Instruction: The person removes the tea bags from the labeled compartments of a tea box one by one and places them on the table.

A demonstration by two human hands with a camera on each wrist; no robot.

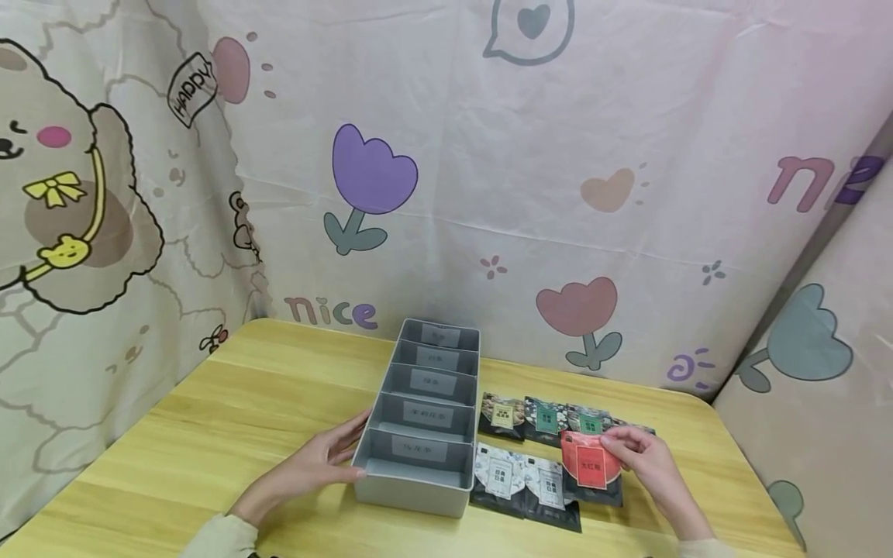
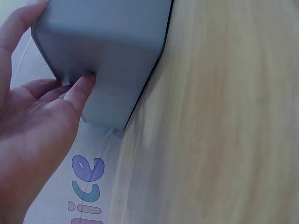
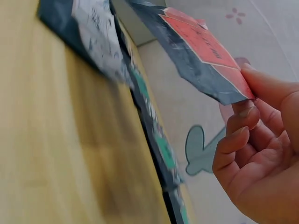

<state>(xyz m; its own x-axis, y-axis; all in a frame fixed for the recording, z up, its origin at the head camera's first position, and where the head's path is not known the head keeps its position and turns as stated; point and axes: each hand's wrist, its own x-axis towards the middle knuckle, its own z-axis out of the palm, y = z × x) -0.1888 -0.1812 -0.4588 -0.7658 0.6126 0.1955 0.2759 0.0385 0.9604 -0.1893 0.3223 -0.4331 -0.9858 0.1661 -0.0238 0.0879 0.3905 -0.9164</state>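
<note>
My right hand [image 1: 642,457] pinches a red and black tea sachet [image 1: 591,467] by its upper right corner, between thumb and index finger. In the right wrist view the sachet [image 3: 198,51] is tilted and raised above the table, with the other fingers curled below it. My left hand [image 1: 314,465] rests against the left side of a long grey divided box [image 1: 412,496], its thumb near the front corner. The left wrist view shows the fingertips touching the box's outer wall [image 2: 121,60]. Labels mark its several compartments. Two white and black sachets [image 1: 499,479] lie right of the box.
Behind them, a row of sachets includes a yellow-labelled one [image 1: 502,416] and green-labelled ones [image 1: 546,418], partly overlapping. The wooden table [image 1: 279,387] meets a printed cloth backdrop [image 1: 446,194] at the back and sides.
</note>
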